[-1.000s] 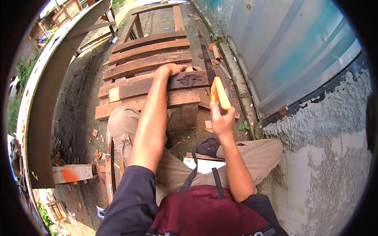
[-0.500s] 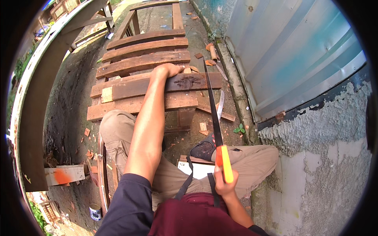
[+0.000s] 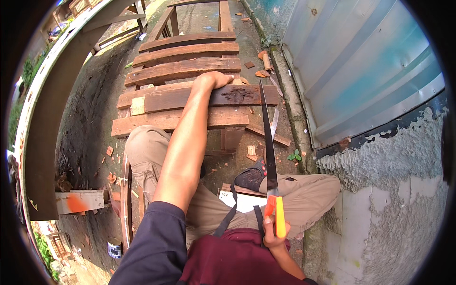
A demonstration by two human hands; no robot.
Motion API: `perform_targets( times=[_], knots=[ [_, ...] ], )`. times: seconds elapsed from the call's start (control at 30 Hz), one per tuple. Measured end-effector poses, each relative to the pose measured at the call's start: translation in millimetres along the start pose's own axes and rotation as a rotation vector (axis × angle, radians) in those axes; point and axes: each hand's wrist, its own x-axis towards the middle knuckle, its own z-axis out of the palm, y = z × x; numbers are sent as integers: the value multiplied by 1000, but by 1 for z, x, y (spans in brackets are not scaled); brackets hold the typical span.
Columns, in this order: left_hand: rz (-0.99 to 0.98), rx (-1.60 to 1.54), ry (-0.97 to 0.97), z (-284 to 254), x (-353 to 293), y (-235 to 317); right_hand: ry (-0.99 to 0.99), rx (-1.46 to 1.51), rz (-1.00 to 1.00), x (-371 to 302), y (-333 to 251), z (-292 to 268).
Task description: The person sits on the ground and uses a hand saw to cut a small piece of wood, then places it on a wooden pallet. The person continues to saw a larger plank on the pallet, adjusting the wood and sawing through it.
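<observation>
Right grip [image 3: 274,236] closed round the handle of the saw [image 3: 269,149]; blade pointing forward, crosswise to the right end of the dark board [image 3: 237,95] atop the slatted bench [image 3: 183,69]. Left grip [image 3: 213,80] nearer the board; closure indeterminable.

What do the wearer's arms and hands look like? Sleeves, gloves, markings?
Left hand and right hand: bare, no gloves. Forearms: uncovered, no watch, cables or markings visible. Left sleeve: dark navy-looking, loose, ending near the elbow. Right sleeve: only a dark sliver shows.
</observation>
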Motion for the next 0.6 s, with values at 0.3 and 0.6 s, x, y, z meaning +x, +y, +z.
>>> perform_targets(
  times=[0.3, 0.6],
  knots=[
    [96, 30, 97, -6, -9, 10, 170, 120, -42, 243, -27, 80],
    [58, 5, 20, 1, 5, -7, 16, 67, 9, 51, 12, 20]
  ],
)
